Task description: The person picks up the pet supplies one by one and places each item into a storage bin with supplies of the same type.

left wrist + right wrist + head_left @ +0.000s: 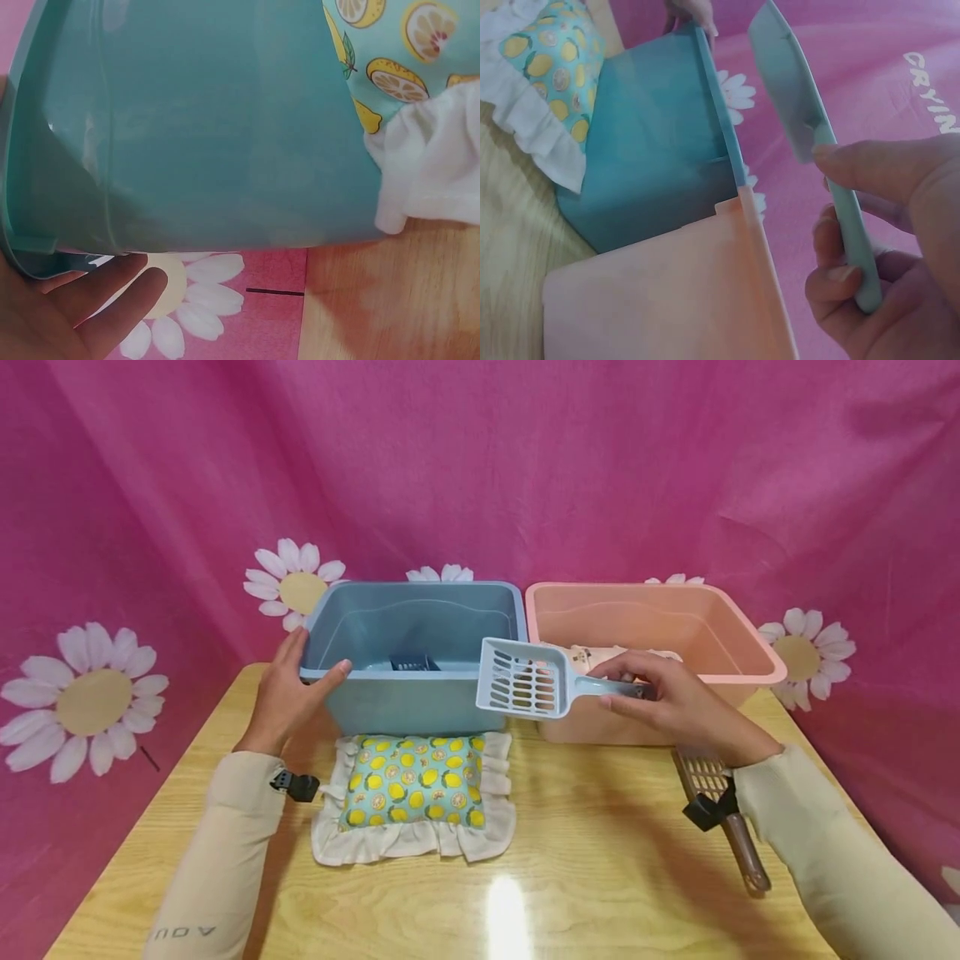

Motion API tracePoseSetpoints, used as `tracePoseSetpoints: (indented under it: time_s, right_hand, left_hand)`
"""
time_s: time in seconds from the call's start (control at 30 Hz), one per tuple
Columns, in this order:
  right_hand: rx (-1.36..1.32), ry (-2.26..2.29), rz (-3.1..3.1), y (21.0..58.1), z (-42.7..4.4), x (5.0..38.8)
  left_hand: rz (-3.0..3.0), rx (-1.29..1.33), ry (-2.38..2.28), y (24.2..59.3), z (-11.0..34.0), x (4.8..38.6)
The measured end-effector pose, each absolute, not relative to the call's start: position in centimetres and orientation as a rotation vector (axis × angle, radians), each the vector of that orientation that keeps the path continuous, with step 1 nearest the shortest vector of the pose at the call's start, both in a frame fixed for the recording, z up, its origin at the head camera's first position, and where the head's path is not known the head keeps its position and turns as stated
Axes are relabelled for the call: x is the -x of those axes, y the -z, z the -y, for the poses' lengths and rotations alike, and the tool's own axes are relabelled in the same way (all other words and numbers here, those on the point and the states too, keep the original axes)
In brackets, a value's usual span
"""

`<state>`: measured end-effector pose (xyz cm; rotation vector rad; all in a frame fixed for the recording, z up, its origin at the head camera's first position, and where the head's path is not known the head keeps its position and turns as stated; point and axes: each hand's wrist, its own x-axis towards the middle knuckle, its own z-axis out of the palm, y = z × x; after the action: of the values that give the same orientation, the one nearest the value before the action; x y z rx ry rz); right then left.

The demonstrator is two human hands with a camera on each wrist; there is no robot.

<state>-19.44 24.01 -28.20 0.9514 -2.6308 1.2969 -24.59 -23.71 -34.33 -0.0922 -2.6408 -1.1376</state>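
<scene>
My right hand [652, 689] grips the handle of a pale blue slotted litter scoop [562, 683], held level above the front rims of two boxes. Its slotted head points left. At the front left corner of the blue litter box [416, 703], my left hand [288, 693] holds the rim, thumb over the front edge and fingers along the outer side. A dark blue slotted piece [412, 662] lies inside that box, partly hidden by the front wall. Beside it stands the pink litter box [738, 622], containing a cream printed thing [592, 656] mostly hidden from view.
In front of the blue box lies a lemon-print cushion [412, 781] with white ruffles. A brown slotted scoop [742, 852] rests on the wooden table [585, 860] at the right, partly under my right forearm. Pink daisy-print cloth [480, 468] hangs behind the boxes.
</scene>
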Motion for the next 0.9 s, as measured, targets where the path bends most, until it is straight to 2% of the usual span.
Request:
tracePoseSetpoints:
  time_s: [0.27, 0.9]
  right_hand:
    - [-1.006, -1.244, 2.555, 28.0, -23.2, 20.6]
    - [-0.839, -1.343, 2.619, 27.3, -19.8, 23.8]
  left_hand:
    - [2.619, 0.102, 1.134, 34.4, 23.7, 24.9]
    - [2.609, 0.107, 1.114, 34.4, 23.7, 25.0]
